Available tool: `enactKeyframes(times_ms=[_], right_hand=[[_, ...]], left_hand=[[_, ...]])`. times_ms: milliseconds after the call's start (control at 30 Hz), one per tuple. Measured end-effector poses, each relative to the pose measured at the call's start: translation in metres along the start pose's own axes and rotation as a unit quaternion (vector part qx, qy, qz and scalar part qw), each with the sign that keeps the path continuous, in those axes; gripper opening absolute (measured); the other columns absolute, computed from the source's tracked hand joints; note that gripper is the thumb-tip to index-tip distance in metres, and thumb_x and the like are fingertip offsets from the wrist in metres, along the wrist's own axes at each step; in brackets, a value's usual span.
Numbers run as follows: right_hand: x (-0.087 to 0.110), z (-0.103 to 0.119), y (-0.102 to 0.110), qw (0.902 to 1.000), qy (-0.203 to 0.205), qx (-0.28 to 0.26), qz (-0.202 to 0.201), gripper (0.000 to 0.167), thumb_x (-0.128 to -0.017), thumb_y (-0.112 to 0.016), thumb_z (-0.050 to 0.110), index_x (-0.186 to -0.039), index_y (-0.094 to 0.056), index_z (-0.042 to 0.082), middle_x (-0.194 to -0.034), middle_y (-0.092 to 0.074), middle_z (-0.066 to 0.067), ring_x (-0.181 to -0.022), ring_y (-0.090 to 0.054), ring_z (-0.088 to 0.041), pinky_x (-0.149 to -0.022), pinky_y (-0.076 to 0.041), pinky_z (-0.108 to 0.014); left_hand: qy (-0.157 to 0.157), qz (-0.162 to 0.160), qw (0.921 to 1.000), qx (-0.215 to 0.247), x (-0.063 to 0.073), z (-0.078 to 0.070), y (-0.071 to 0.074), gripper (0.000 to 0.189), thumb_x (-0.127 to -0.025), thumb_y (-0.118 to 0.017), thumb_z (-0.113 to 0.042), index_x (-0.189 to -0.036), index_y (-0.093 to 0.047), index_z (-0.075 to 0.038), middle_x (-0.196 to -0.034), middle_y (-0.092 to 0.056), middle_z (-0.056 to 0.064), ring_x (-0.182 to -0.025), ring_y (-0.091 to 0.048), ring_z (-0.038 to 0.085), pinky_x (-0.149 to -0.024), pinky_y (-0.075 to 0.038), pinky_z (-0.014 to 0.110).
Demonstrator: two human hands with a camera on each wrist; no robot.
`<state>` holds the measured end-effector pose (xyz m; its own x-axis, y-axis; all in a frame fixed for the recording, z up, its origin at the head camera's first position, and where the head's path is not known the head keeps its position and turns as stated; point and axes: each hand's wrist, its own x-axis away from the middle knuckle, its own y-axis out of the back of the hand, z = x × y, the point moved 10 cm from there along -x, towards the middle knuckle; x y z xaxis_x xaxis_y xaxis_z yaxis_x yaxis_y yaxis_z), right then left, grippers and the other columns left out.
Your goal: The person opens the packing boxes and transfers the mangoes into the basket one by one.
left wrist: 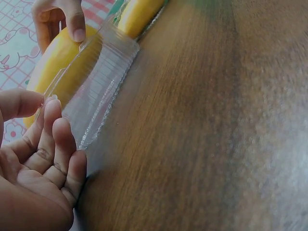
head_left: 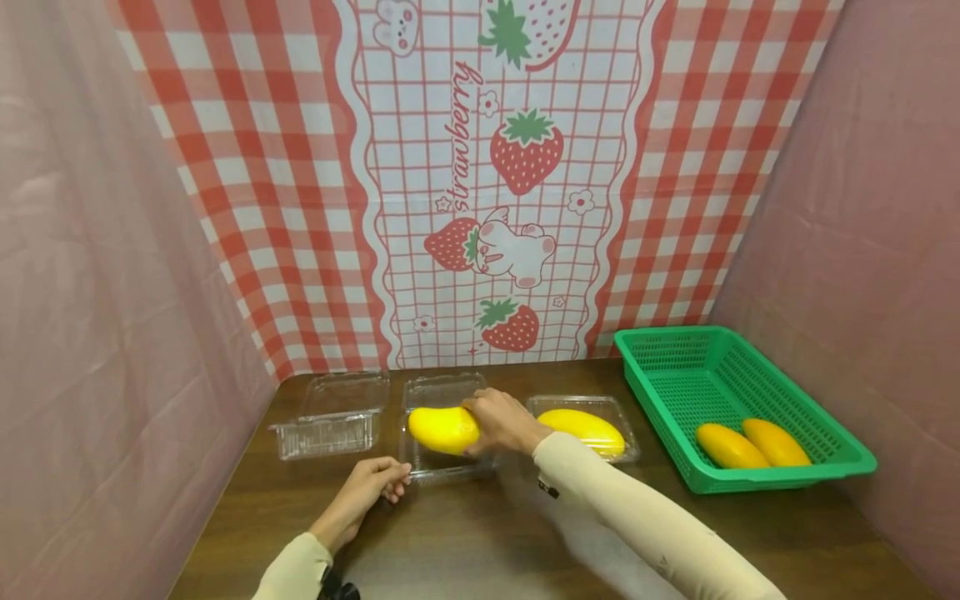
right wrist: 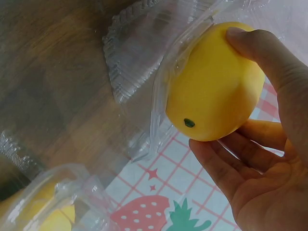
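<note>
My right hand [head_left: 504, 423] grips a yellow mango [head_left: 442, 430] by one end, thumb on one side and fingers on the other. The mango is at the opening of a clear plastic clamshell box [head_left: 448, 477], whose lid stands open at the back. In the right wrist view the mango [right wrist: 214, 86] shows a dark stem spot. At the box's near left corner my left hand [head_left: 369, 492] pinches the rim between thumb and index finger, as the left wrist view shows with the hand [left wrist: 41, 163] beside the clear wall [left wrist: 103, 91]. Whether the mango touches the box's bottom, I cannot tell.
To the right stands a clear box [head_left: 630, 429] with a mango [head_left: 581, 432] inside. Another clear box [head_left: 327, 435] sits open on the left. A green basket [head_left: 675, 437] with two mangoes [head_left: 731, 447] is at the far right. A checked strawberry cloth [head_left: 487, 183] hangs behind the wooden table [head_left: 420, 550].
</note>
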<state>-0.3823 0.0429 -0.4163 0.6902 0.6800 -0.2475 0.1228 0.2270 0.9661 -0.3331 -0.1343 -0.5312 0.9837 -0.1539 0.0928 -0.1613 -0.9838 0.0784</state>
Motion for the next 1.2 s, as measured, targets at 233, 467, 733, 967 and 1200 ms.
enactKeyframes(times_ms=[233, 467, 733, 967, 1200], right_hand=[[0.004, -0.003, 0.008, 0.9999, 0.000, -0.013, -0.012, 0.066, -0.066, -0.096, 0.043, -0.116, -0.072, 0.007, -0.103, -0.067, -0.005, -0.092, -0.062, -0.021, -0.083, -0.057, -0.037], [0.004, -0.008, 0.015, 0.9994, 0.001, -0.015, -0.031, 0.069, -0.067, -0.096, 0.041, -0.121, -0.071, 0.006, -0.113, -0.068, -0.008, -0.100, -0.062, -0.024, -0.089, -0.056, -0.040], [0.004, -0.017, 0.027, 0.9981, -0.009, -0.027, -0.055, 0.072, -0.068, -0.097, 0.036, -0.124, -0.068, 0.003, -0.117, -0.068, -0.012, -0.104, -0.062, -0.027, -0.091, -0.055, -0.041], [0.006, -0.022, 0.032, 0.9980, -0.020, -0.029, -0.052, 0.071, -0.069, -0.096, 0.035, -0.125, -0.068, 0.003, -0.116, -0.068, -0.012, -0.102, -0.062, -0.027, -0.090, -0.055, -0.041], [0.008, -0.028, 0.036, 0.9969, -0.032, -0.039, -0.060, 0.070, -0.067, -0.097, 0.034, -0.124, -0.069, 0.003, -0.117, -0.068, -0.013, -0.105, -0.062, -0.029, -0.093, -0.054, -0.042]], left_hand=[[0.002, 0.002, 1.0000, 0.001, 0.000, -0.001, 0.000, 0.023, -0.098, -0.068, -0.017, -0.092, -0.068, 0.005, -0.079, -0.064, 0.005, -0.069, -0.057, 0.013, -0.064, -0.052, 0.023], [0.001, -0.001, 1.0000, -0.001, 0.001, -0.001, 0.001, 0.023, -0.098, -0.068, -0.017, -0.091, -0.068, 0.004, -0.079, -0.065, 0.006, -0.068, -0.058, 0.013, -0.063, -0.053, 0.023], [0.005, -0.002, 1.0000, 0.000, 0.000, 0.000, 0.001, 0.023, -0.098, -0.068, -0.018, -0.090, -0.068, 0.004, -0.080, -0.065, 0.008, -0.068, -0.058, 0.013, -0.064, -0.053, 0.024], [0.005, 0.001, 1.0000, -0.002, 0.000, -0.001, 0.000, 0.023, -0.099, -0.067, -0.018, -0.090, -0.068, 0.004, -0.076, -0.063, 0.004, -0.068, -0.057, 0.013, -0.063, -0.053, 0.024], [0.007, -0.002, 1.0000, 0.000, 0.000, 0.000, 0.000, 0.024, -0.099, -0.067, -0.018, -0.091, -0.068, 0.005, -0.077, -0.063, 0.004, -0.068, -0.057, 0.013, -0.063, -0.053, 0.024]])
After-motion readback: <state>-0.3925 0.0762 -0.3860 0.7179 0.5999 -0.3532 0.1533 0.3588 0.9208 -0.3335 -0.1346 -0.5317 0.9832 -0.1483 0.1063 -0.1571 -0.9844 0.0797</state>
